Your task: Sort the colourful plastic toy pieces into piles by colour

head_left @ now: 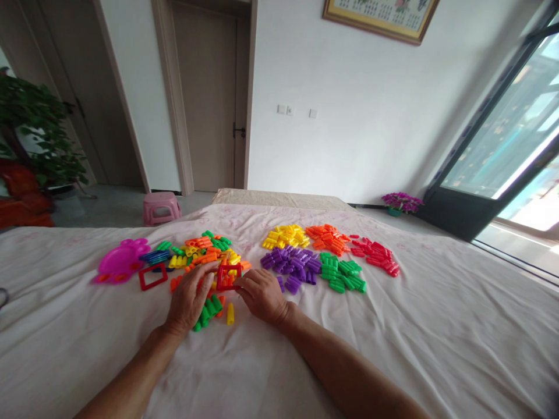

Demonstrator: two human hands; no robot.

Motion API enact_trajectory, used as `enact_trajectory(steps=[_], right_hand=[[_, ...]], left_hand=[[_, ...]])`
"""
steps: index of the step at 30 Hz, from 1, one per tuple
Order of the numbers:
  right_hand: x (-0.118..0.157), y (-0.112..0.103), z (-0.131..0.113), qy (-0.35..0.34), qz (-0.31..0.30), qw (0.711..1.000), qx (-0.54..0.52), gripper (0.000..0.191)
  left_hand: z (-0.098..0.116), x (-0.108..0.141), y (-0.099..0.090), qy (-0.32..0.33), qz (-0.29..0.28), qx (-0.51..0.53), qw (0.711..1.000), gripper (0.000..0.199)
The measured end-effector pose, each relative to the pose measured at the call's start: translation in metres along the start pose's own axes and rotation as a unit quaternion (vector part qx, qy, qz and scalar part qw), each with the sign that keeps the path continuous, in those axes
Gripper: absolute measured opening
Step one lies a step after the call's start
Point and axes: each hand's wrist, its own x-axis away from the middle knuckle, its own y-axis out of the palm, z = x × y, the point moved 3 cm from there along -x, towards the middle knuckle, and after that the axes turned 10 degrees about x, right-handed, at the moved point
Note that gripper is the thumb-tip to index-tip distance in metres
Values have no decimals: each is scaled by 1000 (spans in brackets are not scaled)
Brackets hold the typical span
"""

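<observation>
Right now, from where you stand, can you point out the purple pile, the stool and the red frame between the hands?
Purple pile [292,263]: head view, on its middle.
Stool [161,200]: head view, on its seat.
Red frame [229,267]: head view, on its top bar.

I see two red frames [219,278], a magenta plate [115,261], purple tubes [290,262], and a pale cloth [349,337] with faint pink patterning.

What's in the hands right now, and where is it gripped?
A red square frame: the right hand holds it near its lower right corner. The left hand is at its left side; whether it grips cannot be told.
</observation>
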Motion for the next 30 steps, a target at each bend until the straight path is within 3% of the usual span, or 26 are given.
enact_trajectory(steps=[6,15,23,30], right_hand=[[2,2,-1,-3,-13,1000,11,18],[2,1,-2,-6,-16,1000,13,18],[1,0,-4,-10,-19,1000,15,16],[1,-1,-6,-26,9,1000,6,12]], left_hand=[[-5,0,4,-38,-23,-15,999,42],[-2,1,4,-38,-53,-13,998,45],[2,-1,2,-41,-5,-6,999,37],[6,-1,3,-50,-38,-4,998,40]])
